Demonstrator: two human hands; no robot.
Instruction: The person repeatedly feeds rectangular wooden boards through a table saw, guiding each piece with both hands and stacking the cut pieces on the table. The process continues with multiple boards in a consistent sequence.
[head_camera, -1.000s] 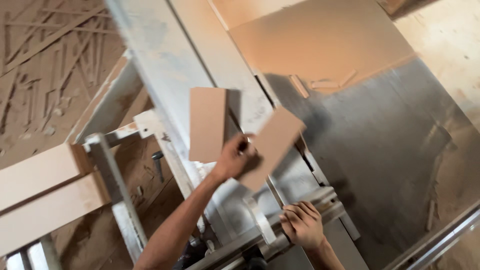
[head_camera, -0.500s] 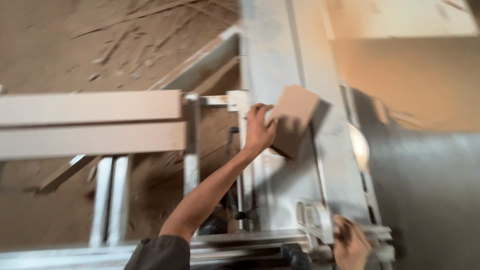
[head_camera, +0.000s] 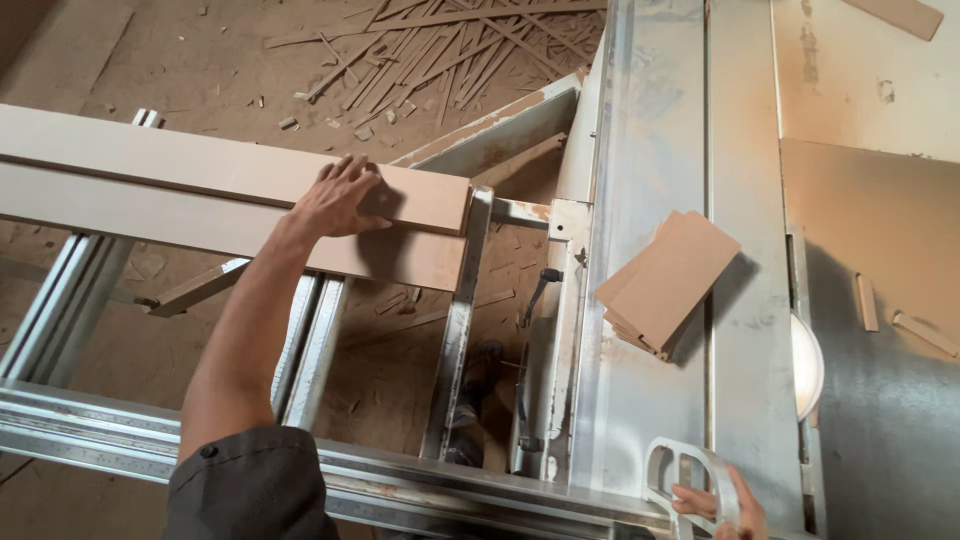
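Note:
My left hand (head_camera: 340, 195) rests flat on the upper of two long brown boards (head_camera: 200, 190) that lie across the metal support frame at the left. Its fingers are spread and not curled around the board. A small stack of cut brown board pieces (head_camera: 668, 282) lies tilted on the grey sliding table (head_camera: 650, 120), apart from both hands. My right hand (head_camera: 725, 508) is at the bottom edge, gripping the grey metal handle (head_camera: 690, 470) at the near end of the sliding table. The round saw blade (head_camera: 806, 365) shows in its slot to the right.
Wood offcuts and strips litter the sawdust floor (head_camera: 440, 40) at the top. A large brown panel (head_camera: 880, 210) lies on the right side of the saw table, with thin slivers (head_camera: 865, 300) on it. An aluminium rail (head_camera: 100, 430) runs along the near edge.
My left hand has let go of the small board pieces, which now lie on the sliding table, and has moved left onto the long boards. My right hand stays at the handle.

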